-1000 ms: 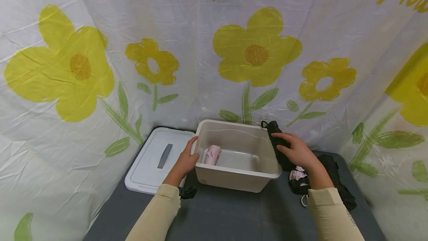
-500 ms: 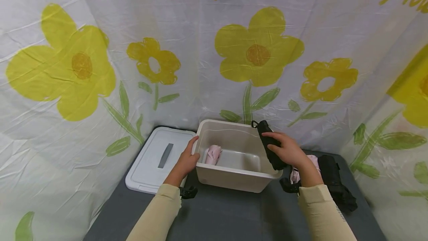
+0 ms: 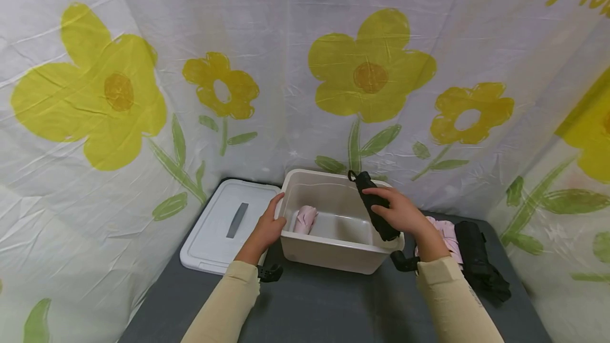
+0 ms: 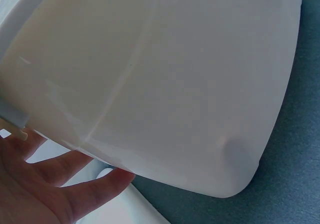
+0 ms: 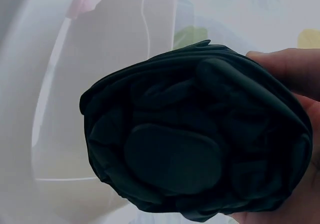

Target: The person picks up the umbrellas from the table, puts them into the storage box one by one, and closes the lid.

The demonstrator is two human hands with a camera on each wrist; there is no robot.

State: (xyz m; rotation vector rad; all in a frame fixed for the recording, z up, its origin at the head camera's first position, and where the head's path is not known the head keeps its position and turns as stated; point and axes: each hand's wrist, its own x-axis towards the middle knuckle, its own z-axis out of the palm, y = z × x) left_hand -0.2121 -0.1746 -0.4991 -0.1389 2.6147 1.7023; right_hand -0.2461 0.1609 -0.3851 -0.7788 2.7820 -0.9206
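Note:
My right hand (image 3: 401, 211) grips a folded black umbrella (image 3: 373, 206), held slanted over the right part of a beige storage bin (image 3: 329, 245). A wrist loop hangs from its upper end. The right wrist view looks at the umbrella's gathered end (image 5: 172, 159), with fingers behind it at the right. At the bin's left end my left hand (image 3: 266, 229) holds the rim. Its fingers (image 4: 100, 186) lie along the bin's outer wall in the left wrist view. Inside the bin, toward the left, lies a small pink rolled bundle (image 3: 305, 220).
A white lid (image 3: 209, 232) with a grey handle (image 3: 237, 220) lies left of the bin. Right of it, on the dark table (image 3: 324, 306), are pink folded fabric (image 3: 448, 234) and another black bundle (image 3: 478, 255). A flower-printed curtain (image 3: 281, 136) hangs close behind.
My right hand has carried the black umbrella leftward from the bin's right edge to over its opening, uncovering more of the pink fabric. The left hand stays on the rim.

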